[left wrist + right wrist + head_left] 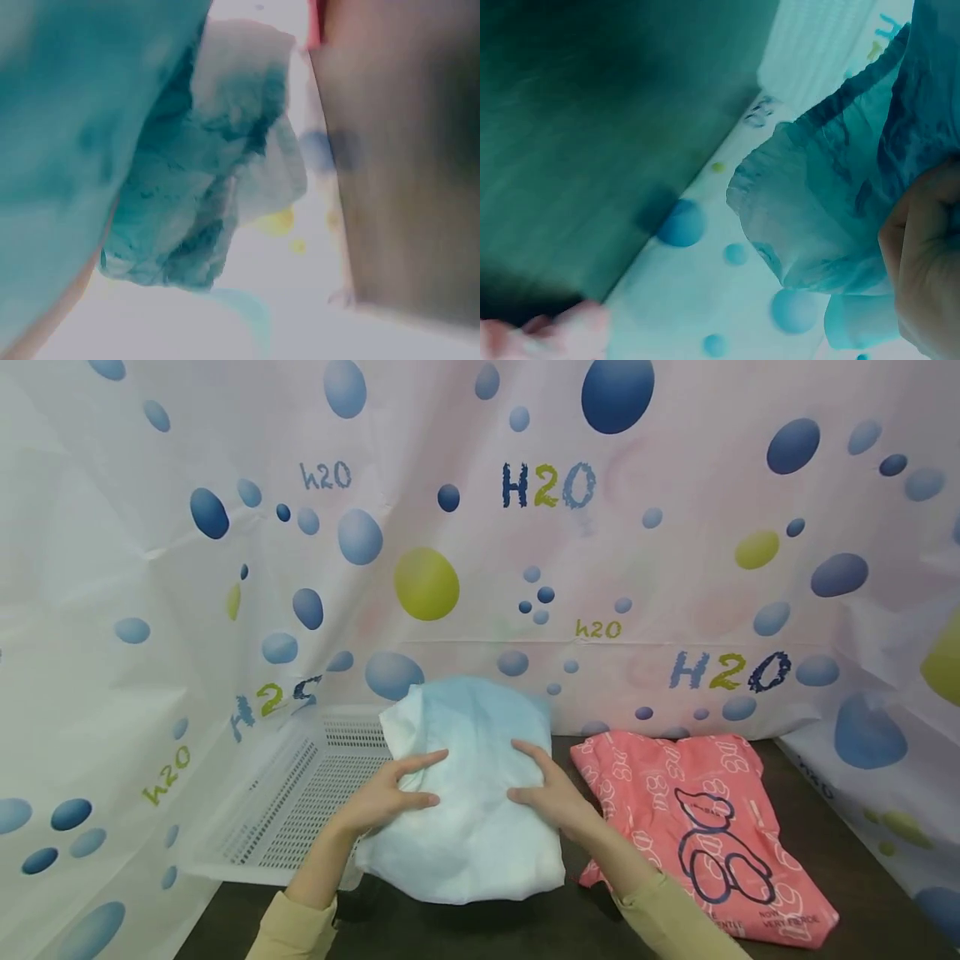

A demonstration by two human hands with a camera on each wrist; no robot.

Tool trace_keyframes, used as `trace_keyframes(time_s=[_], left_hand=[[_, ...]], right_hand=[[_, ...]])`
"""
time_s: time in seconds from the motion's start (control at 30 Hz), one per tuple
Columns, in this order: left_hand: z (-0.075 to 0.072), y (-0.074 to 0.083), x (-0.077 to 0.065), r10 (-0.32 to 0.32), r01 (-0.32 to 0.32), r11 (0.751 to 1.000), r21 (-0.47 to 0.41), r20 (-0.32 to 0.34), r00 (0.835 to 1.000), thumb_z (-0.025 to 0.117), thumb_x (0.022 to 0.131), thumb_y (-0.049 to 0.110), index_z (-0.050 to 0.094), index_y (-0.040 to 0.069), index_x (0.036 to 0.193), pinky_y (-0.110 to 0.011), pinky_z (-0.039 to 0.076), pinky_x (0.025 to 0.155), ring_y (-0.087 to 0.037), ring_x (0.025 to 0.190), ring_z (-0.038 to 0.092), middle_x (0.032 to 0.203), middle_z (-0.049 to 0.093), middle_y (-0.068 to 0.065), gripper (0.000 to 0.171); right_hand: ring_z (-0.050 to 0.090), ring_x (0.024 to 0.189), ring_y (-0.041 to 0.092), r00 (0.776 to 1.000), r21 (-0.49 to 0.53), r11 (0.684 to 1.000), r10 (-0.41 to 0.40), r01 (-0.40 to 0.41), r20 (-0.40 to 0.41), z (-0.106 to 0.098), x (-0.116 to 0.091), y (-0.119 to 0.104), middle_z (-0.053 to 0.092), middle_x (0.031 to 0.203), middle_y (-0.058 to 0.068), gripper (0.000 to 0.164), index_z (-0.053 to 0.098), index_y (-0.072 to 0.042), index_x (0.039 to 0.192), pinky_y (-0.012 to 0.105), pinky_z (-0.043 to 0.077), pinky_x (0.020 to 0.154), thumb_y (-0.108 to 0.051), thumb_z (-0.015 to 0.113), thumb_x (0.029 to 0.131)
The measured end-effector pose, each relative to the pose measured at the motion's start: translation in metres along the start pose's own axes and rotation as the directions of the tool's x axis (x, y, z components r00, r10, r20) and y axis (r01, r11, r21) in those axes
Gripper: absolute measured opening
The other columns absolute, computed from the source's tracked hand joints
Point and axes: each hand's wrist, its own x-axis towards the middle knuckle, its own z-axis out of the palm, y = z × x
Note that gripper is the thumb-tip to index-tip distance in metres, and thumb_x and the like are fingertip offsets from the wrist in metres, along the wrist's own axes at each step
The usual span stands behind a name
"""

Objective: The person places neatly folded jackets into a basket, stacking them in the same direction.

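- A soft, puffy, pale blue-and-white bundle (480, 835) is up over the dark table (817, 827).
- Left hand (390, 789) and right hand (551, 789) grip its sides, probably so it won't flop.
- White plastic basket with holes (330, 785): table's left edge.
- Flat pink printed bag (712, 835): right edge.

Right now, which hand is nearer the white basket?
Left. In the head view, the left hand overlaps the right edge of the white basket; the right hand is farther right, across the blue bundle.
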Motion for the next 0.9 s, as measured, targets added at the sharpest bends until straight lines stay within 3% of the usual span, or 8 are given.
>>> trace_keyframes(time_s=[0.23, 0.47, 0.63, 0.9], left_hand=[[-0.052, 0.006, -0.024, -0.002, -0.001, 0.998, 0.064, 0.037, 0.999, 0.074, 0.087, 0.017, 0.041, 0.01, 0.15, -0.067, 0.023, 0.108, -0.044, 0.144, 0.018, 0.157, 0.029, -0.019, 0.071], [-0.099, 0.0, -0.044, -0.076, 0.081, 0.978, 0.19, -0.035, 0.996, 0.075, 0.085, 0.02, 0.045, 0.011, 0.147, -0.056, 0.039, 0.099, -0.043, 0.135, 0.034, 0.152, 0.035, -0.024, 0.07], [-0.13, -0.01, -0.057, -0.131, 0.137, 0.961, 0.242, -0.04, 0.991, 0.073, 0.086, 0.019, 0.041, 0.009, 0.15, -0.056, 0.039, 0.096, -0.046, 0.135, 0.03, 0.153, 0.03, -0.028, 0.072], [-0.164, -0.023, -0.055, -0.24, 0.249, 0.927, 0.281, -0.067, 0.969, 0.072, 0.085, 0.019, 0.037, 0.008, 0.151, -0.073, 0.024, 0.1, -0.054, 0.138, 0.018, 0.154, 0.022, -0.032, 0.075]], right_hand=[[0.042, 0.128, 0.037, 0.996, 0.046, 0.997, -0.07, 0.068, 0.049, 0.032, 0.02, -0.024, 0.037, 0.149, 0.019, 0.071, 0.041, -0.021, 0.149, 0.059, 0.037, 0.101, -0.007, 0.071, 0.086], [0.035, 0.136, 0.04, 0.988, 0.059, 0.993, -0.108, 0.102, 0.113, 0.076, 0.041, -0.039, 0.029, 0.156, 0.016, 0.073, 0.035, -0.024, 0.152, 0.06, 0.037, 0.102, -0.01, 0.069, 0.09], [0.042, 0.131, 0.042, 0.984, 0.021, 0.994, -0.112, 0.11, 0.137, 0.106, 0.056, -0.048, 0.034, 0.152, 0.02, 0.075, 0.033, -0.024, 0.153, 0.058, 0.042, 0.097, -0.011, 0.07, 0.089], [0.043, 0.13, 0.042, 0.985, 0.051, 0.993, -0.115, 0.11, 0.13, 0.144, 0.079, -0.054, 0.036, 0.15, 0.023, 0.075, 0.031, -0.024, 0.153, 0.057, 0.044, 0.096, -0.01, 0.068, 0.09]])
